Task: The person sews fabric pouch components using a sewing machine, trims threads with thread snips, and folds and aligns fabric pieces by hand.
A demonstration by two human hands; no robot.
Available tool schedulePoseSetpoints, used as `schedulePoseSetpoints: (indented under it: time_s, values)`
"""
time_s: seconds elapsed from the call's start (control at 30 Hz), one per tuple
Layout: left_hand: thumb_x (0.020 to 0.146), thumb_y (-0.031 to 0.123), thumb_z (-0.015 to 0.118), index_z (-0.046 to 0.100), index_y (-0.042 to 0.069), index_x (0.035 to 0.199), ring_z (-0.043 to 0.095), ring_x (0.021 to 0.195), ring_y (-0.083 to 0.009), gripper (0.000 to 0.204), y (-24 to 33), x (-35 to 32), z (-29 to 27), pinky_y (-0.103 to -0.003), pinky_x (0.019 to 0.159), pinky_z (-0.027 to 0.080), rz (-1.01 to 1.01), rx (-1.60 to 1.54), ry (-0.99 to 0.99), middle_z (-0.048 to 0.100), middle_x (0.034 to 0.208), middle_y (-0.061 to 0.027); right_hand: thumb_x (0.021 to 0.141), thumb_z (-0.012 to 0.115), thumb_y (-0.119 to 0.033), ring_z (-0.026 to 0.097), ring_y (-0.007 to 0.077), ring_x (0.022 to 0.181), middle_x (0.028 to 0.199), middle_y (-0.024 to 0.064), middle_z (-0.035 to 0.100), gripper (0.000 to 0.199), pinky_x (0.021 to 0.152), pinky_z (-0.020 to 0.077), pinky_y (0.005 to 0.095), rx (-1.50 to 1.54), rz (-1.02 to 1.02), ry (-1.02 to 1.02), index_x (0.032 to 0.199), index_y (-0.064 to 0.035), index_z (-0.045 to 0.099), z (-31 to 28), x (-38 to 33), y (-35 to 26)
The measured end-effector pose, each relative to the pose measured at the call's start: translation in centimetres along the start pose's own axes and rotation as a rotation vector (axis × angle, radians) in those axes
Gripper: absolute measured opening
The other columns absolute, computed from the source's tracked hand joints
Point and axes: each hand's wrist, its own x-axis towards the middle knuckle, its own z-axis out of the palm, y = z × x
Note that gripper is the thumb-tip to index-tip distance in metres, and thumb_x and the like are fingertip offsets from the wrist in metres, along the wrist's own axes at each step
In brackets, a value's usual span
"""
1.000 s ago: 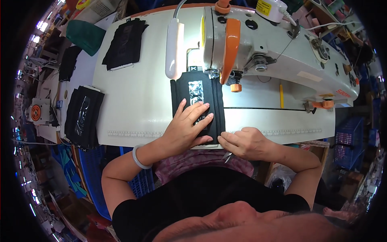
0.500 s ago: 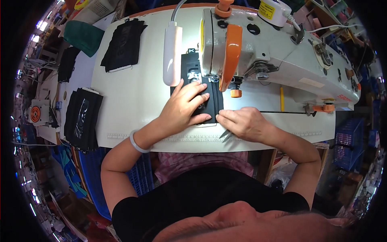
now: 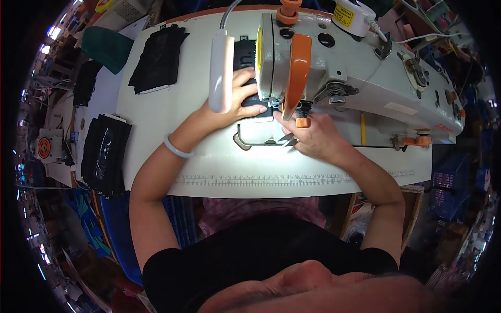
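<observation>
Clock centred on the small metal presser foot (image 3: 275, 103). Between 8 and 9, far out: flat black fabric stack with a shiny clear window (image 3: 106, 151). Between 9 and 10: dark green cloth bundle (image 3: 107, 48), then a second black fabric stack (image 3: 159, 59) on the white tabletop (image 3: 175, 122). At 10: slim white lamp (image 3: 222, 70), covering part of my left hand (image 3: 241, 99). That hand is at 9, fingers spread, palm down on the black fabric panel (image 3: 245, 52), gripping nothing. Panel lies flat, runs from the foot up toward 11; its right side is hidden under the grey machine head (image 3: 266, 62). Between 5 and 6: dark pointed metal snips (image 3: 287, 140), held in my right hand (image 3: 314, 134) at 4. Its fingertips sit just beside the foot, close together; can't tell if they pinch the panel's edge. Between 3 and 4: thin yellow stick (image 3: 363, 129), near the right hand.
</observation>
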Motion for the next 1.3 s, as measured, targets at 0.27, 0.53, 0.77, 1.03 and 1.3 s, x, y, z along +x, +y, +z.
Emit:
schedulePoseSetpoints:
  time_s: [0.27,0.53,0.77,1.03,1.3]
  values:
    - [0.077,0.024,0.082,0.066,0.007,0.126,0.047,0.135,-0.0396,0.055,-3.0,2.2,-1.1,-0.050,0.115,0.038,0.069,0.056,-0.002,0.058,0.135,-0.0174,0.085,0.068,-0.020,0.068,0.0283,0.069,0.098,0.0079,0.063,0.039,0.063,0.0561,0.0438,0.010,0.058,0.097,0.123,-0.0148,0.066,0.6,0.7,0.1]
    - [0.080,0.026,0.083,0.044,0.004,0.148,0.046,0.139,-0.0366,0.082,-10.8,-2.0,2.7,-0.042,0.117,0.035,-0.260,0.117,-0.208,0.049,0.149,-0.0184,0.086,0.068,-0.023,0.069,0.0316,0.090,0.120,0.0049,0.064,0.030,0.073,0.0576,0.0449,0.297,0.093,0.084,0.115,-0.0156,0.066,0.5,0.7,0.4]
    - [0.093,0.012,0.066,0.061,-0.002,0.127,0.059,0.121,-0.0370,0.038,-8.0,0.5,1.6,-0.047,0.107,0.042,-0.135,0.001,-0.224,0.064,0.129,-0.0206,0.083,0.068,-0.015,0.069,0.0264,0.088,0.103,0.0060,0.064,0.018,0.072,0.0570,0.0409,0.184,0.032,0.300,0.100,-0.0139,0.064,0.2,-1.2,1.4]
    - [0.088,0.009,0.072,0.062,-0.005,0.124,0.061,0.114,-0.0371,0.040,-5.8,1.0,0.7,-0.046,0.105,0.043,-0.277,-0.065,-0.185,0.067,0.123,-0.0209,0.085,0.069,-0.019,0.068,0.0240,0.087,0.095,0.0046,0.064,0.012,0.072,0.0549,0.0391,0.117,-0.034,0.446,0.095,-0.0131,0.066,2.1,0.1,2.9]
    - [0.091,0.011,0.070,0.063,-0.006,0.121,0.062,0.112,-0.0370,0.035,-9.5,-0.5,2.3,-0.047,0.102,0.044,-0.165,-0.107,-0.115,0.067,0.118,-0.0227,0.083,0.066,-0.024,0.067,0.0285,0.088,0.082,0.0071,0.066,0.011,0.077,0.0518,0.0441,0.146,0.030,0.356,0.089,-0.0144,0.067,3.1,0.9,3.2]
